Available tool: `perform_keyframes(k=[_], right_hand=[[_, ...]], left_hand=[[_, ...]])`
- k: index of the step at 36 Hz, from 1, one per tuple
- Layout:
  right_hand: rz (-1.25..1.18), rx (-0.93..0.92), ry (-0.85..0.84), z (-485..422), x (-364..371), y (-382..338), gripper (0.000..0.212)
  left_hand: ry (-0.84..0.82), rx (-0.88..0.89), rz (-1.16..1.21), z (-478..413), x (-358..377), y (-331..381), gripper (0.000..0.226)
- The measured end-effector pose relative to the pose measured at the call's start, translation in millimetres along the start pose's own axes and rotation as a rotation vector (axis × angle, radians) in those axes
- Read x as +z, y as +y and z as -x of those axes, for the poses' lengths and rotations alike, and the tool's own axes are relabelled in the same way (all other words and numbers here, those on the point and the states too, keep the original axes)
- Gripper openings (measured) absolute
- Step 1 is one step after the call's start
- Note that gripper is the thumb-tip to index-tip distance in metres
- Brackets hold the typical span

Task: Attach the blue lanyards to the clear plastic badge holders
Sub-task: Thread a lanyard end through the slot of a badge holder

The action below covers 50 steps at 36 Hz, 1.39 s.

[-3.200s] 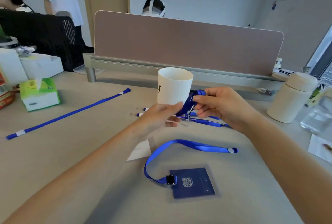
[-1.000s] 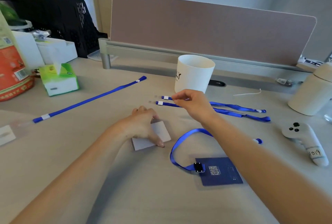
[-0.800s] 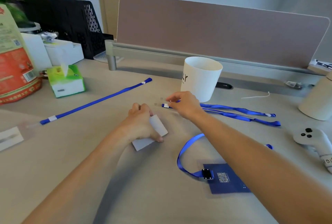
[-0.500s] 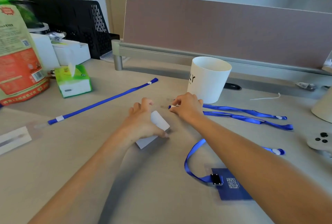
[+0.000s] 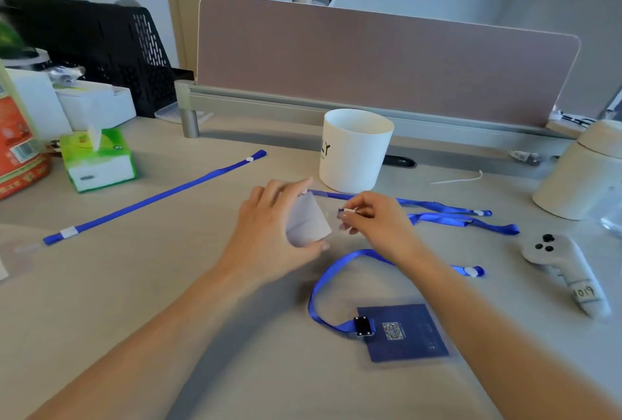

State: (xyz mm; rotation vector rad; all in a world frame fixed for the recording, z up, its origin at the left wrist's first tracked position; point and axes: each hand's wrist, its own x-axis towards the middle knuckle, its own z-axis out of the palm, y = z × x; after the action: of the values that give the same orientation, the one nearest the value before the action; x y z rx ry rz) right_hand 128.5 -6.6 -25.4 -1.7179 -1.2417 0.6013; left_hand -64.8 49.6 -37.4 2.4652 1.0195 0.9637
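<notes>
Head view: my left hand (image 5: 269,234) pinches clear plastic badge holder with white card (image 5: 308,222) above desk; right hand (image 5: 373,217) pinches blue lanyard's white-tipped end (image 5: 348,211) beside it. I count four blue lanyards, one already clipped to dark-blue badge (image 5: 404,332).

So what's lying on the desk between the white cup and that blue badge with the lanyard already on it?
In the head view, between the white cup and the finished badge are loose blue lanyards and the right hand pinching one lanyard's end.

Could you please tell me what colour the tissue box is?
Green and white rectangular tissue box, head view.
</notes>
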Motion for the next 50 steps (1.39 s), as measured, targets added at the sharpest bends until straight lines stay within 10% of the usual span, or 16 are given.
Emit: perform_keyframes(k=[14,44,50], right_hand=[[-0.242,-0.014,0.162,56.1,-32.1,17.8,0.007],[-0.460,-0.060,0.112,66.2,-26.8,10.6,0.021],[-0.464,-0.099,0.060,67.5,-28.5,11.2,0.023]], left_hand=[[-0.064,0.288,-0.041,11.5,17.7,20.7,0.093],[-0.125,0.226,0.097,10.3,15.7,22.6,0.098],[-0.049,0.204,0.219,10.3,13.3,27.6,0.056]])
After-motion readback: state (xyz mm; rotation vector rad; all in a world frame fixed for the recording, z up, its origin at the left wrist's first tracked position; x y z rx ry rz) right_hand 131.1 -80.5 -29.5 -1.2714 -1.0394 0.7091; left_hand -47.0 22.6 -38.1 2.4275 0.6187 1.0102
